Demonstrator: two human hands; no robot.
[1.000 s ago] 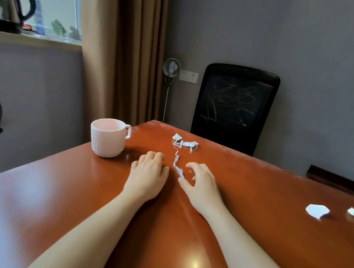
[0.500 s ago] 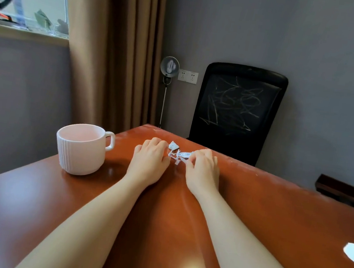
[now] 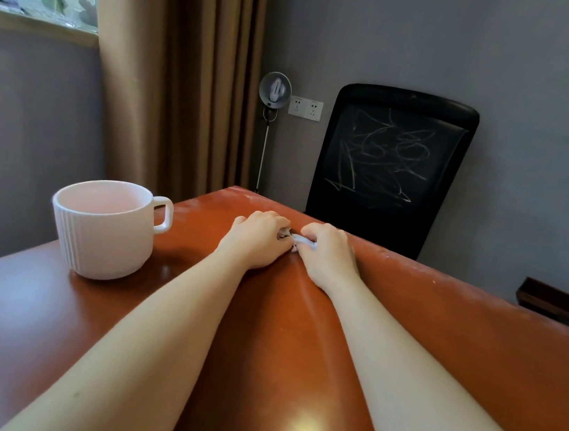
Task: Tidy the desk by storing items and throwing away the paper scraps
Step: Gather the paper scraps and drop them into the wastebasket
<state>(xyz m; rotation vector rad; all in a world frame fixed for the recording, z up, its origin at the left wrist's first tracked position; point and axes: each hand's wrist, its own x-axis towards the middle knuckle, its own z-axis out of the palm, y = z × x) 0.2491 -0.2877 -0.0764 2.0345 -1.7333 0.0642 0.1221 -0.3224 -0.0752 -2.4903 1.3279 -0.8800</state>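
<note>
Both my hands lie close together near the far corner of the reddish-brown desk. Between them sits a small bunch of white paper scraps, mostly hidden by my fingers. My left hand has its fingers curled over the scraps from the left. The fingers of my right hand curl round the scraps from the right and pinch a white strip. A white ribbed mug stands on the desk to the left of my left hand, handle pointing right.
A black office chair stands just behind the desk's far edge. A curtain hangs at the back left beside a window sill. A dark wooden piece shows at the right beyond the desk edge.
Both hands slid forward across the desk, swept the loose scraps together into one bunch, and closed in on it. The view moved closer, so the scraps at the right left the frame.
</note>
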